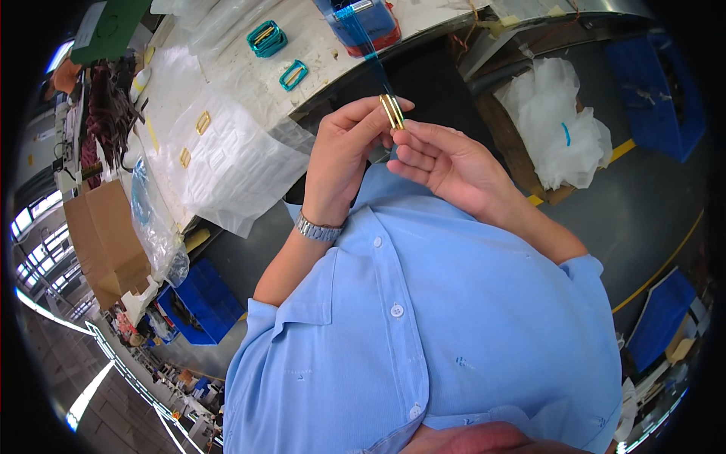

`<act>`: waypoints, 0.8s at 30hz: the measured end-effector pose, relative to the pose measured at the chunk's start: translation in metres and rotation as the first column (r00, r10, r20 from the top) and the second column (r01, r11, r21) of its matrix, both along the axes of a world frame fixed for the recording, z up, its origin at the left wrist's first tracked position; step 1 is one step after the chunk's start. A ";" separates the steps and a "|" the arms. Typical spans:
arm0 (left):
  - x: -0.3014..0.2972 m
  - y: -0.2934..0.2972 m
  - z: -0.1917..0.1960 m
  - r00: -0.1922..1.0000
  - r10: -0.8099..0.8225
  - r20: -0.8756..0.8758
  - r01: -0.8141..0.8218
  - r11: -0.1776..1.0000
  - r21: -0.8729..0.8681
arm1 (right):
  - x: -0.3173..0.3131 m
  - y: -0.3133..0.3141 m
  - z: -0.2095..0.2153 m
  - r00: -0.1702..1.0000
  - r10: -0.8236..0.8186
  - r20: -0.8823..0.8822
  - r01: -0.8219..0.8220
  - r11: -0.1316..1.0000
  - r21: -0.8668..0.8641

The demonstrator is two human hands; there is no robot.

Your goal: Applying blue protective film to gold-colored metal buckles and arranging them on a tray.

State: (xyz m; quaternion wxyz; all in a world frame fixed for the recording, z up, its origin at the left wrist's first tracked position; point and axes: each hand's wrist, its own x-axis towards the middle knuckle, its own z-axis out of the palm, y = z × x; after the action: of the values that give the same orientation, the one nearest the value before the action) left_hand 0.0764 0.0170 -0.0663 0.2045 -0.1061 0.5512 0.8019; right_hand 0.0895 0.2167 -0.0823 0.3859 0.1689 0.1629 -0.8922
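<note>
Between my two hands is a gold rectangular buckle [392, 112], held upright above the table's front edge. My left hand [344, 144] pinches it from the left with thumb and fingers. The fingertips of my right hand [454, 163] close on its lower right end, the other fingers loosely curled. A strip of translucent blue film [376, 66] runs down to the buckle from a blue dispenser [355, 26] at the table edge. Further left lie a single buckle wrapped in teal film [293, 76] and a teal-wrapped bunch of buckles [266, 38].
On the white table [318, 64], a clear plastic sheet [234, 163] with pocket-like shapes bears two bare gold buckles [203, 122]. An open cardboard box with a white plastic liner [560, 113] stands right on the floor. Blue crates [203, 303] and a brown carton [106, 242] are lower left.
</note>
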 end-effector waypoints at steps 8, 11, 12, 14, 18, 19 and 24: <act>-0.009 0.000 -0.004 0.985 0.014 0.174 -0.033 0.993 0.109 | -0.007 0.002 0.010 0.999 0.011 0.037 -0.010 1.000 -0.029; -0.013 -0.005 0.002 0.968 0.000 0.252 -0.039 0.988 0.150 | -0.014 -0.001 0.020 0.977 0.101 -0.186 -0.074 0.986 0.146; -0.014 -0.006 0.004 0.953 -0.007 0.302 -0.048 0.984 0.173 | -0.016 0.000 0.024 0.953 0.152 -0.261 -0.082 0.962 0.262; -0.017 -0.010 0.002 0.943 -0.026 0.333 -0.051 0.974 0.222 | -0.021 0.002 0.017 0.920 0.211 -0.330 -0.079 0.925 0.372; -0.022 -0.013 0.005 0.885 -0.031 0.464 -0.113 0.953 0.280 | -0.034 -0.005 0.004 0.746 0.412 -0.523 0.155 0.656 0.739; -0.024 -0.014 0.006 0.886 -0.028 0.462 -0.115 0.953 0.280 | -0.035 -0.011 -0.001 0.703 0.341 -0.624 0.329 0.622 0.710; -0.033 -0.006 0.021 0.773 0.077 0.629 -0.276 0.935 0.224 | -0.050 -0.016 -0.004 0.612 0.257 -0.748 0.439 0.676 0.592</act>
State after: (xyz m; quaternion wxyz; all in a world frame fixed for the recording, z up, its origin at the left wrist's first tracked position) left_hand 0.0438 0.0113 -0.0453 0.3081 -0.3785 0.3128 0.8149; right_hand 0.0394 0.2011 -0.0863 0.1217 -0.0910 0.6455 -0.7485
